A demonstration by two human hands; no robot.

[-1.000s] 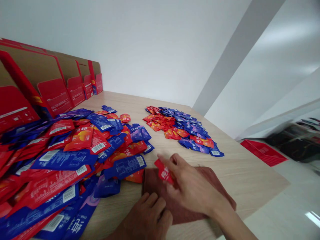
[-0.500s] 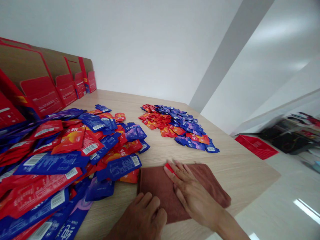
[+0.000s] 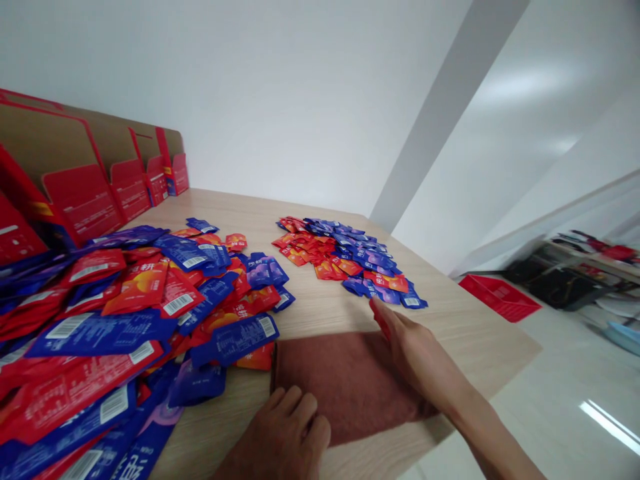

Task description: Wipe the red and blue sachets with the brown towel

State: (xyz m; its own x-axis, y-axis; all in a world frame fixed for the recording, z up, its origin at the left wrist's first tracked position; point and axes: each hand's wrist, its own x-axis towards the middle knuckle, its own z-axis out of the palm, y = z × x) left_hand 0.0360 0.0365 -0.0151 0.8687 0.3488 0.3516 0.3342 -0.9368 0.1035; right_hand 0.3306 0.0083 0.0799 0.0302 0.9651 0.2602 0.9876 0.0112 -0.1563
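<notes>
My right hand (image 3: 414, 350), pinched on a small red sachet (image 3: 381, 320), is nearer the red-and-blue sachet spread (image 3: 345, 250) ahead; left hand (image 3: 285, 427) curled at brown fabric cloth (image 3: 345, 380), hold unclear.

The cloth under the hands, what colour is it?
The cloth is plain reddish brown, seen best in the head view.

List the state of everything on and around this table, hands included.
Left hand: fingers curled, at the cloth
Right hand: holding red packet
Red packet: held, mostly hidden
Brown cloth: lying flat
Left heap: loose, jumbled
Far packets: loosely spread, overlapping
Boxes: upright, open
Red crate: contents unclear
</notes>
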